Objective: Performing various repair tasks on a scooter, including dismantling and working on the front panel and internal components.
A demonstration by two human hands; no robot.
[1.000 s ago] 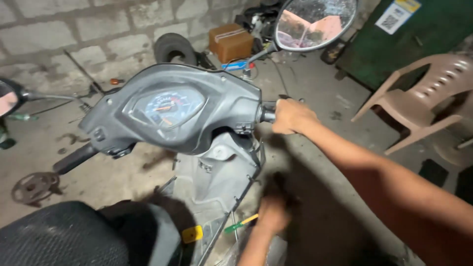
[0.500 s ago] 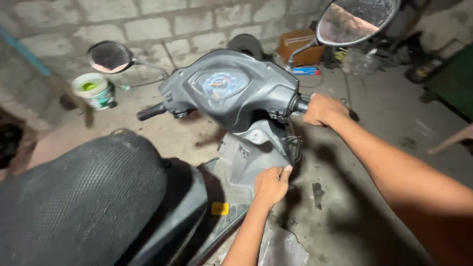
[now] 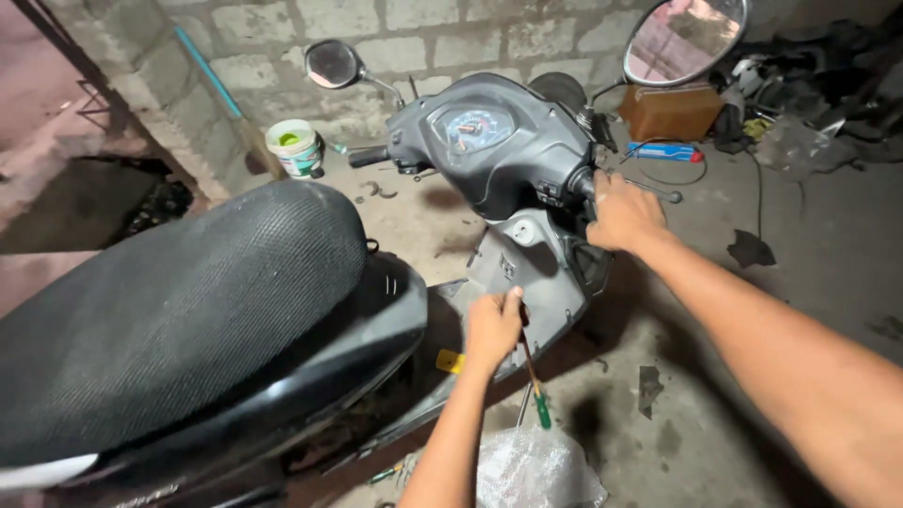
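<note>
A dark grey scooter (image 3: 489, 141) stands in front of me, its black seat (image 3: 179, 320) filling the left. My right hand (image 3: 623, 213) is closed around the right handlebar grip, beside the brake lever (image 3: 658, 191). My left hand (image 3: 494, 329) is at the grey inner front panel (image 3: 531, 259), fingers closed on a thin screwdriver (image 3: 536, 386). The screwdriver's shaft runs down from the hand to a green handle end near the floor.
A block wall runs behind the scooter. A white bucket (image 3: 294, 148) and a blue pipe (image 3: 212, 71) stand at the wall on the left. A brown box (image 3: 670, 111), a blue tool (image 3: 666, 150) and dark clutter lie at the back right. A clear plastic bag (image 3: 536, 470) lies below my left hand.
The view has swung so the seat fills more of the left. My right hand stays on the grip; my left hand stays at the inner panel, with the screwdriver now showing below it.
</note>
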